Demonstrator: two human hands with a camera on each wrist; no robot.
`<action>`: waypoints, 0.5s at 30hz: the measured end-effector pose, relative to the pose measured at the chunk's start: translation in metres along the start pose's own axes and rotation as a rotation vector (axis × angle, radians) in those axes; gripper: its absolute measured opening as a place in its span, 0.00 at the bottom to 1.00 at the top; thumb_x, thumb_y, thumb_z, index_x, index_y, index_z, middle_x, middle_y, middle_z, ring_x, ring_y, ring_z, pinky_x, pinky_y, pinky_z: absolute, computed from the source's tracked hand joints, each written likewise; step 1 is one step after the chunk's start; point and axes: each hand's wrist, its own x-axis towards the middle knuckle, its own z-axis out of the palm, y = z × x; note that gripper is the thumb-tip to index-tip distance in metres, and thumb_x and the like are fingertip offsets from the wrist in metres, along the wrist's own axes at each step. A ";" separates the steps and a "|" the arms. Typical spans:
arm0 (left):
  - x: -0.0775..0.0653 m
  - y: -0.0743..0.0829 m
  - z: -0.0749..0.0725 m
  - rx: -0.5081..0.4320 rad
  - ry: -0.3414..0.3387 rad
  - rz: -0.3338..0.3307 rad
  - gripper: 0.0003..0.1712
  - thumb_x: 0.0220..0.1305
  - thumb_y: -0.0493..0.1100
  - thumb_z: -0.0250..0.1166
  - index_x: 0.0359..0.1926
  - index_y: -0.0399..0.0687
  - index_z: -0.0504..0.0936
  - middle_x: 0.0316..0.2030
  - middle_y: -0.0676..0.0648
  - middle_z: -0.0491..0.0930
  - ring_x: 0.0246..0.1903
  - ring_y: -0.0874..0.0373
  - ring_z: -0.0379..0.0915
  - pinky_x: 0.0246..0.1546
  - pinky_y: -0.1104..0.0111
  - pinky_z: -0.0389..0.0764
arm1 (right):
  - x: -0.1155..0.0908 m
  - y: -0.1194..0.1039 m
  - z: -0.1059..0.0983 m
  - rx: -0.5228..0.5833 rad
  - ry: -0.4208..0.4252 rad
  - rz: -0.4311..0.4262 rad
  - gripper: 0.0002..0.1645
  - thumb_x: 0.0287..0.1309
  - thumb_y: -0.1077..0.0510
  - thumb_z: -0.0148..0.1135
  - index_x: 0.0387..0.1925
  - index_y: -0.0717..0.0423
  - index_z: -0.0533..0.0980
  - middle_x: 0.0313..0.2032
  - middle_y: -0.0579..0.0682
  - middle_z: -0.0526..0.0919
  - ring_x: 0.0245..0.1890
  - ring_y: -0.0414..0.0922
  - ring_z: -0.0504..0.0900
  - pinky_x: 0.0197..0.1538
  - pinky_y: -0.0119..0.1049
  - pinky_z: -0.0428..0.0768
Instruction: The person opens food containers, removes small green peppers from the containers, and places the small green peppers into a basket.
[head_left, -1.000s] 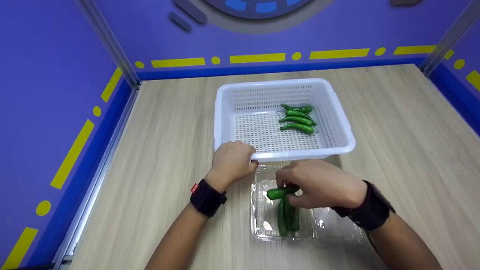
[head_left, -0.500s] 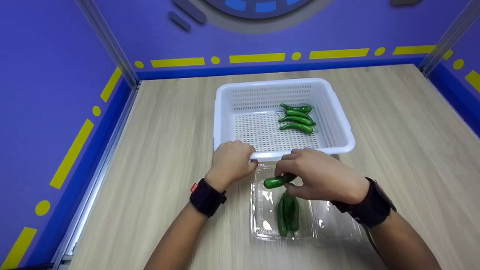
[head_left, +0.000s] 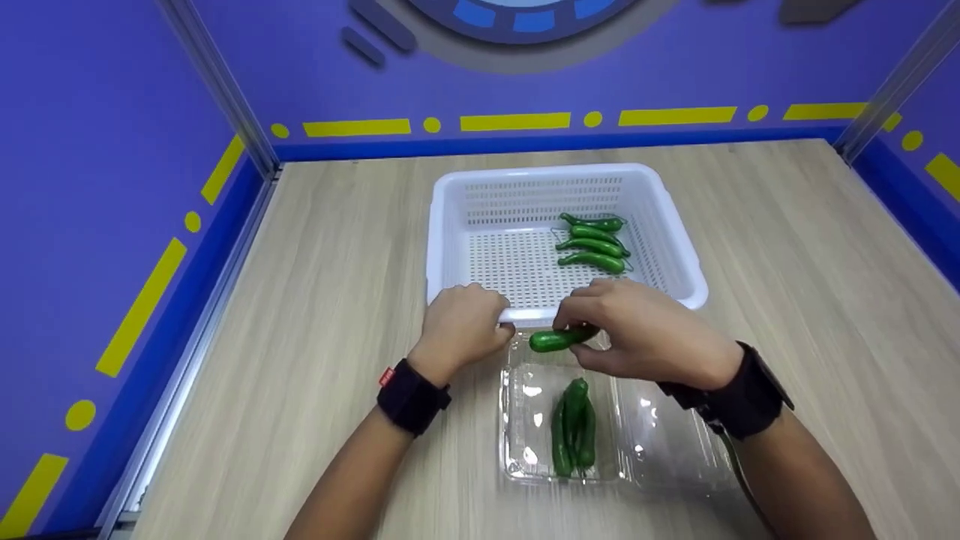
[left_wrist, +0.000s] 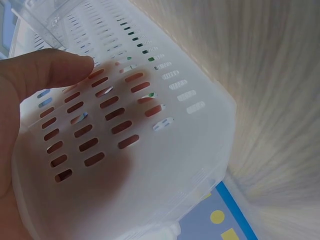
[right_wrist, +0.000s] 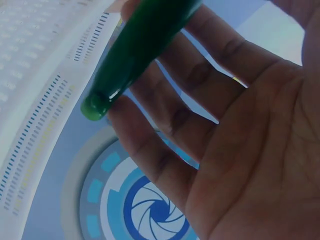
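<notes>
My left hand (head_left: 463, 326) grips the near left rim of a white perforated plastic basket (head_left: 540, 174). In the left wrist view its thumb (left_wrist: 60, 70) lies against the slotted outer wall, and the other fingers show through the slots. A green chili pepper (head_left: 551, 341) is pinched in my right hand (head_left: 649, 334), just in front of the basket's near rim. Seen from the right wrist, the pepper (right_wrist: 142, 50) lies across the fingertips. Below the hand, a clear plastic clamshell box (head_left: 517, 469) holds several dark green peppers (head_left: 576, 424) bunched together lengthwise.
Inside the basket, several green peppers (head_left: 592, 246) lie in a row on the right side. The clamshell's lid (head_left: 675, 450) lies spread to the right under my right wrist. Blue-purple walls (head_left: 112, 150) enclose the wooden table (head_left: 337, 247) at the back and sides.
My right hand has moved up from the clamshell toward the basket rim, carrying the pepper. The bunched peppers are more exposed now. My left hand stays on the rim.
</notes>
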 end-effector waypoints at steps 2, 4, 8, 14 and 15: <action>-0.001 0.000 0.000 -0.001 0.005 -0.002 0.22 0.59 0.50 0.65 0.14 0.56 0.64 0.13 0.57 0.59 0.16 0.60 0.61 0.17 0.63 0.70 | 0.001 0.001 -0.002 -0.011 0.008 0.002 0.10 0.50 0.60 0.69 0.36 0.44 0.81 0.33 0.36 0.82 0.37 0.33 0.81 0.42 0.36 0.80; -0.002 -0.001 0.000 -0.003 0.005 -0.003 0.23 0.59 0.49 0.65 0.14 0.56 0.64 0.13 0.57 0.59 0.16 0.60 0.61 0.17 0.64 0.70 | 0.001 0.002 -0.004 -0.019 0.014 0.005 0.10 0.50 0.60 0.69 0.35 0.45 0.81 0.33 0.36 0.82 0.37 0.33 0.81 0.42 0.36 0.81; -0.001 -0.001 0.001 -0.008 -0.006 0.001 0.23 0.59 0.50 0.65 0.14 0.56 0.64 0.13 0.57 0.60 0.16 0.60 0.61 0.17 0.64 0.69 | 0.001 0.005 -0.009 -0.048 0.027 0.015 0.10 0.49 0.61 0.69 0.35 0.45 0.81 0.33 0.37 0.82 0.36 0.34 0.81 0.41 0.36 0.80; 0.000 0.000 0.000 0.002 -0.018 0.000 0.20 0.60 0.52 0.66 0.16 0.55 0.70 0.14 0.57 0.63 0.16 0.59 0.63 0.17 0.63 0.70 | 0.005 0.015 -0.017 -0.066 0.043 0.022 0.11 0.50 0.62 0.71 0.36 0.48 0.82 0.33 0.40 0.84 0.35 0.36 0.81 0.41 0.38 0.81; 0.000 0.000 0.000 0.002 -0.020 0.000 0.20 0.60 0.52 0.66 0.16 0.55 0.71 0.14 0.57 0.63 0.16 0.59 0.63 0.17 0.63 0.70 | 0.006 0.018 -0.018 -0.067 0.043 0.022 0.11 0.50 0.63 0.71 0.35 0.48 0.81 0.33 0.40 0.84 0.35 0.37 0.81 0.41 0.38 0.80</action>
